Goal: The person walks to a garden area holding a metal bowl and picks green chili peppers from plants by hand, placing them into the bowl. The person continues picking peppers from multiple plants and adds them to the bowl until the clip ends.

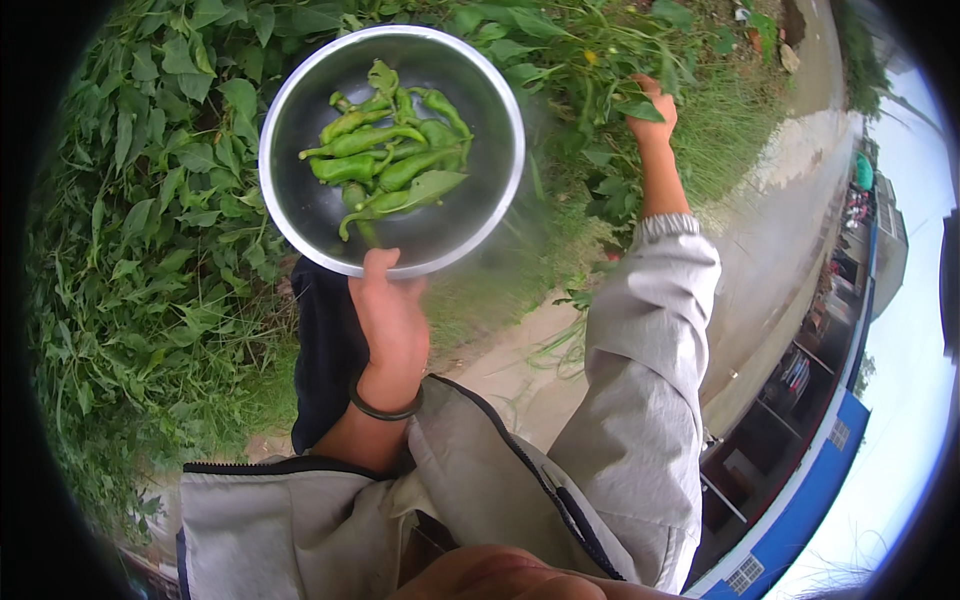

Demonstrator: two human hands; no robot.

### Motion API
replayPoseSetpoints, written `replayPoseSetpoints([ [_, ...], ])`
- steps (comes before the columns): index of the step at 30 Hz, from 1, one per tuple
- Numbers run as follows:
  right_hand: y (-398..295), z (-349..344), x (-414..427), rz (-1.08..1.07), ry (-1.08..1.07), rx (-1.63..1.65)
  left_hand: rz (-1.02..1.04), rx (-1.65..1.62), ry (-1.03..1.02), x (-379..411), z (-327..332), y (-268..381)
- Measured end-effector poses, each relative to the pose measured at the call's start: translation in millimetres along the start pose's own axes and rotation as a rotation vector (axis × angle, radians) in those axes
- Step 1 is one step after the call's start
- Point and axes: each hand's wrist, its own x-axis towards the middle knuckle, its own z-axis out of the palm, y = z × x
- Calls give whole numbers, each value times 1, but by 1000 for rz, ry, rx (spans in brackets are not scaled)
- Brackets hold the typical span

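A round stainless steel bowl point(300, 217) holds several green peppers point(409, 166) and a loose leaf. My left hand point(391, 304), with a dark bangle at the wrist, grips the bowl's near rim, thumb over the edge. To the upper right, my right hand point(655, 111) reaches into a leafy plant point(592, 97). A green leaf point(643, 109) partly covers its fingers, so whether they grip a stem or anything else cannot be told.
Dense leafy plants point(135, 225) fill the left side. Grass point(720, 142) borders a wet concrete path point(765, 195) on the right. Beyond it stands an open-fronted building with a blue edge point(817, 487). Paler ground point(517, 360) lies below the bowl.
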Motion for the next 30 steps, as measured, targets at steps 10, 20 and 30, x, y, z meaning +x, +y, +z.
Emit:
replayPoseSetpoints([
  [10,-67,-157,-85,427,54,1347,19,-51,-51,-13,-14,-11],
  [20,-126,-176,-53,88,-26,1284,23,-28,-8,-17,-31,-5],
  [30,-163,-131,16,-248,-613,285,88,-132,63,-1,-12,21],
])
